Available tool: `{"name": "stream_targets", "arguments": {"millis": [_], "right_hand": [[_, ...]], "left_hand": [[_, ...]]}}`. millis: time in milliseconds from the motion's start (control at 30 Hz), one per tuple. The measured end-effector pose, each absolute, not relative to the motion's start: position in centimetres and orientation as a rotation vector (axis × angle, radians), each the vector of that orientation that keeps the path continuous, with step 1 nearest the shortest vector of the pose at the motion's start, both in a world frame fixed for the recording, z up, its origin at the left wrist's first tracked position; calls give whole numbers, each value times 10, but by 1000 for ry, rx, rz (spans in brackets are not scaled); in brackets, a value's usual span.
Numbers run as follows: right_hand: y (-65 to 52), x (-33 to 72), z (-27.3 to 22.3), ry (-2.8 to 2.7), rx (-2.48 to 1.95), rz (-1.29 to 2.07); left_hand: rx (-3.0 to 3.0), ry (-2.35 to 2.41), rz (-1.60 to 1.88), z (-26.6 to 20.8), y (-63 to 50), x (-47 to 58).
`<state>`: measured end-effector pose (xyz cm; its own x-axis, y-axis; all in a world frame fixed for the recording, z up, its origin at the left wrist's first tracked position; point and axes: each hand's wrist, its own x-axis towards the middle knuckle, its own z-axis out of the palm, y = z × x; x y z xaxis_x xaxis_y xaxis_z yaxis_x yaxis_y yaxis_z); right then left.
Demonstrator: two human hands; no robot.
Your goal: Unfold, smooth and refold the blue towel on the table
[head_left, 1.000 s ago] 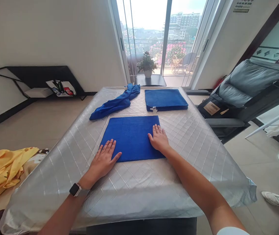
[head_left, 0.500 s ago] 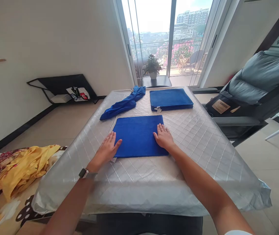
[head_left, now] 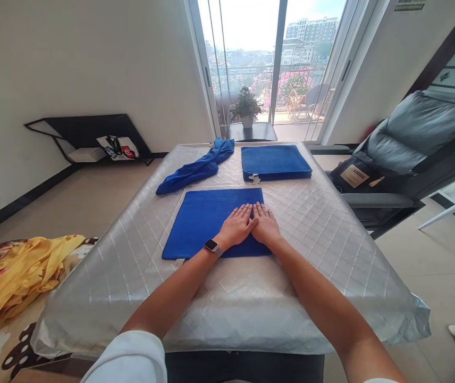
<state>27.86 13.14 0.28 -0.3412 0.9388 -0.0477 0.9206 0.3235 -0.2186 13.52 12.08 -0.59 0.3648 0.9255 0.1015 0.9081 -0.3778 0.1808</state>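
A blue towel [head_left: 199,223] lies flat in a rectangle on the table in front of me, a small white tag showing at its near left edge. My left hand [head_left: 235,224], with a watch on the wrist, rests palm down on the towel's right part, fingers stretched out. Right beside it, my right hand [head_left: 265,224] lies flat along the towel's right edge. The two hands touch near the thumbs. Behind the towel on the right sits a neat stack of folded blue towels [head_left: 276,160]. A crumpled, twisted blue towel [head_left: 197,170] lies at the back left.
A silver quilted cover [head_left: 315,255] drapes the table. To the right stands a grey recliner [head_left: 398,143] with a black bag. Yellow cloth [head_left: 24,271] is heaped at the left. Beyond the table, a potted plant [head_left: 247,109] sits on a chair by the glass door.
My left hand has moved right across the blue towel, from its left edge to beside my right hand. The right hand stays at the right edge. The view has shifted slightly.
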Motion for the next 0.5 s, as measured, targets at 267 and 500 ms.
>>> {"name": "stream_targets", "arguments": {"millis": [267, 500], "right_hand": [[131, 275, 7, -2443, -1784, 359], [131, 275, 10, -2463, -1828, 334]], "left_hand": [[2246, 2073, 97, -5, 123, 24], [2001, 2307, 152, -11, 118, -33]]}}
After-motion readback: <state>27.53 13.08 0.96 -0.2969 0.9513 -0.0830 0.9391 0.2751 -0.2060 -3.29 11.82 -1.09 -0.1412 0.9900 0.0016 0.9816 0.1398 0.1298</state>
